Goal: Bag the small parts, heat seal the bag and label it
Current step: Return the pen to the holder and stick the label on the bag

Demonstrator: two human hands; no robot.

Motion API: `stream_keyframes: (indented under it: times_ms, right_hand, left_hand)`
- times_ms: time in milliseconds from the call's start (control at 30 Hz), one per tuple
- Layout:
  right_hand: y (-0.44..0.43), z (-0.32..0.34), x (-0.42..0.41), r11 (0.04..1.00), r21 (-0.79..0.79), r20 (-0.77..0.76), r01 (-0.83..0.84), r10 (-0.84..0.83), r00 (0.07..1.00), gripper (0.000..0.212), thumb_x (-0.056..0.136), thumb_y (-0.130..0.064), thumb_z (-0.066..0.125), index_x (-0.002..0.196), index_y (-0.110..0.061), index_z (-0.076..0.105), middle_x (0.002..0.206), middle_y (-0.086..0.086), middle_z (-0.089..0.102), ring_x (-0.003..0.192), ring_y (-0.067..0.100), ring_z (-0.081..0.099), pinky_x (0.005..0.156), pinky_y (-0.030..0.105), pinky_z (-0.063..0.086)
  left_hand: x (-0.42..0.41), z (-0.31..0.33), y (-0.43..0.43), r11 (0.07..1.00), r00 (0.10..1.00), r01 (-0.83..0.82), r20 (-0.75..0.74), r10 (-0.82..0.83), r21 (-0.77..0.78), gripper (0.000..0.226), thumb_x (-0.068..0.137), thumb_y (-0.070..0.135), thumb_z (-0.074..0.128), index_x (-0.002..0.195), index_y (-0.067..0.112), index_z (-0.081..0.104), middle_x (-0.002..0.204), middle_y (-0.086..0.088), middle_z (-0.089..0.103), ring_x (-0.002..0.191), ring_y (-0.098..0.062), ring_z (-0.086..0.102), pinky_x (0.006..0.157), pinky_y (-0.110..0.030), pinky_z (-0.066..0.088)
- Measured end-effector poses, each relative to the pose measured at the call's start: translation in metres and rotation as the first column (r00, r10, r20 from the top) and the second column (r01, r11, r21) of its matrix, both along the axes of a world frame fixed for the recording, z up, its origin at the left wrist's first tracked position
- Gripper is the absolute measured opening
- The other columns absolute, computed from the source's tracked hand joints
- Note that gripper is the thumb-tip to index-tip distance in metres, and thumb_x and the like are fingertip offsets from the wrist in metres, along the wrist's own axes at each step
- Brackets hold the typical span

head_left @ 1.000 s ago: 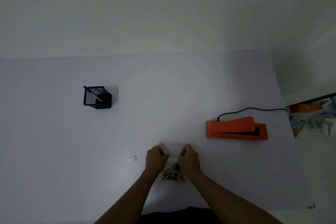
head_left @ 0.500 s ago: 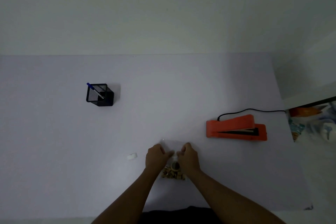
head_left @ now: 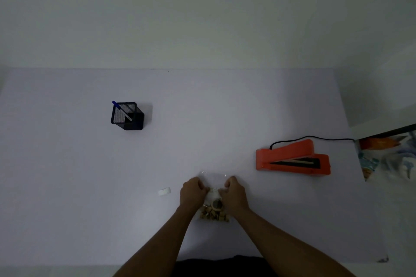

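Observation:
A clear plastic bag (head_left: 213,181) lies on the white table (head_left: 202,119) near its front edge, with several small brown parts (head_left: 215,213) bunched in its near end. My left hand (head_left: 192,193) pinches the bag's left side and my right hand (head_left: 235,193) pinches its right side, both closed on the film. The bag's far end sticks out beyond my knuckles. An orange heat sealer (head_left: 292,161) sits to the right with its jaw raised. A small white label (head_left: 164,191) lies just left of my left hand.
A black mesh pen holder (head_left: 127,117) with a blue pen (head_left: 121,110) stands at the left middle. The sealer's black cord (head_left: 315,138) runs off the table's right edge. Colourful packets (head_left: 382,155) lie on a lower surface at the right.
Both hands stay on the bag in nearly the same place; they have drawn slightly closer together on the film. The camera has tilted a little.

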State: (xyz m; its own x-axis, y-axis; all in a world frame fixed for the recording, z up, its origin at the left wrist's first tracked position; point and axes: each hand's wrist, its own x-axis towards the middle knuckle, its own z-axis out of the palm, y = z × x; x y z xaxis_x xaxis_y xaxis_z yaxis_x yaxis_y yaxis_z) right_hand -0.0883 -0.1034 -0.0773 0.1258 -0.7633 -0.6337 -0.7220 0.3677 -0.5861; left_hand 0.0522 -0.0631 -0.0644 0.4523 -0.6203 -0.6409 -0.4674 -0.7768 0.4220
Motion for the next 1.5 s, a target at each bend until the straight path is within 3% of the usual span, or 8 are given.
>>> stream_keyframes:
  times_ms: [300, 400, 533, 833, 1033, 1200, 1367, 1500]
  right_hand:
    - [-0.0023, -0.0021, -0.0048, 0.995, 0.018, -0.011, -0.1, 0.1, 0.995, 0.019, 0.077, 0.001, 0.058, 0.086, -0.013, 0.049, 0.072, -0.001, 0.053, 0.065, 0.014, 0.049, 0.06, 0.028, 0.042]
    - [-0.0028, -0.0019, -0.0052, 0.995, 0.029, 0.008, -0.093, 0.093, 0.996, 0.019, 0.077, -0.006, 0.064, 0.088, -0.012, 0.05, 0.073, -0.001, 0.054, 0.063, 0.013, 0.05, 0.061, 0.028, 0.044]
    - [0.0003, -0.0025, -0.002, 0.999, 0.032, 0.017, -0.04, 0.039, 0.999, 0.027, 0.079, -0.026, 0.071, 0.086, -0.014, 0.047, 0.071, -0.002, 0.053, 0.061, 0.012, 0.047, 0.052, 0.025, 0.038]
    - [-0.0015, -0.0043, -0.0029, 0.994, 0.01, -0.032, -0.108, 0.108, 0.994, 0.015, 0.084, -0.004, 0.057, 0.085, -0.015, 0.046, 0.071, -0.001, 0.053, 0.061, 0.011, 0.047, 0.057, 0.028, 0.041]
    - [-0.0043, -0.0035, -0.0038, 0.991, 0.021, -0.039, -0.135, 0.135, 0.99, 0.016, 0.08, 0.0, 0.053, 0.085, -0.013, 0.046, 0.076, 0.003, 0.055, 0.069, 0.02, 0.052, 0.062, 0.031, 0.042]
    - [-0.0025, -0.0021, -0.0016, 0.994, 0.012, -0.022, -0.11, 0.111, 0.994, 0.021, 0.086, -0.024, 0.064, 0.082, -0.015, 0.045, 0.068, -0.003, 0.051, 0.058, 0.012, 0.046, 0.052, 0.026, 0.035]
    - [-0.0029, -0.002, 0.0012, 0.993, -0.014, -0.081, -0.121, 0.119, 0.99, 0.016, 0.089, -0.016, 0.059, 0.082, -0.015, 0.045, 0.068, -0.002, 0.05, 0.061, 0.016, 0.047, 0.058, 0.03, 0.038]
    - [-0.0029, -0.0003, -0.0022, 0.989, -0.005, -0.082, -0.151, 0.15, 0.985, 0.015, 0.089, -0.01, 0.055, 0.08, -0.016, 0.044, 0.07, -0.003, 0.051, 0.069, 0.02, 0.052, 0.061, 0.029, 0.04]
  left_hand:
    - [0.0004, 0.0007, 0.001, 0.992, 0.993, 0.122, -0.005, -0.122, 0.034, 0.013, 0.089, 0.02, 0.059, 0.079, 0.022, 0.051, 0.086, 0.004, 0.059, 0.08, -0.014, 0.054, 0.069, -0.025, 0.043]
    - [0.0002, 0.0024, 0.0004, 0.994, 0.994, 0.111, -0.017, -0.11, 0.024, 0.014, 0.085, 0.02, 0.058, 0.075, 0.023, 0.049, 0.082, 0.004, 0.059, 0.078, -0.014, 0.055, 0.068, -0.026, 0.046]
    - [-0.0026, 0.0052, 0.0022, 0.998, 0.998, 0.056, -0.032, -0.056, -0.019, 0.031, 0.078, 0.043, 0.072, 0.071, 0.023, 0.049, 0.066, 0.009, 0.053, 0.06, -0.008, 0.05, 0.053, -0.021, 0.036]
    - [-0.0016, 0.0018, 0.0023, 0.997, 0.997, 0.074, -0.012, -0.074, 0.026, 0.016, 0.085, 0.023, 0.066, 0.077, 0.022, 0.051, 0.081, 0.004, 0.061, 0.076, -0.013, 0.056, 0.064, -0.024, 0.042]
    - [-0.0016, 0.0036, 0.0016, 0.997, 0.997, 0.082, -0.008, -0.082, 0.011, 0.017, 0.084, 0.017, 0.057, 0.072, 0.023, 0.047, 0.075, 0.006, 0.056, 0.073, -0.012, 0.054, 0.062, -0.023, 0.04]
    - [-0.0038, 0.0067, 0.0032, 0.998, 0.999, 0.049, 0.0, -0.049, -0.037, 0.031, 0.08, 0.044, 0.07, 0.073, 0.021, 0.049, 0.068, 0.007, 0.056, 0.06, -0.007, 0.049, 0.052, -0.021, 0.034]
    - [-0.0065, 0.0071, 0.001, 0.998, 0.998, 0.06, 0.025, -0.06, -0.006, 0.021, 0.084, 0.032, 0.068, 0.088, 0.014, 0.06, 0.089, -0.003, 0.067, 0.076, -0.015, 0.057, 0.066, -0.024, 0.04]
    - [-0.0036, 0.0065, 0.0008, 0.997, 0.997, 0.072, -0.013, -0.071, 0.022, 0.013, 0.088, 0.021, 0.062, 0.08, 0.02, 0.051, 0.087, 0.0, 0.062, 0.088, -0.02, 0.062, 0.074, -0.03, 0.049]
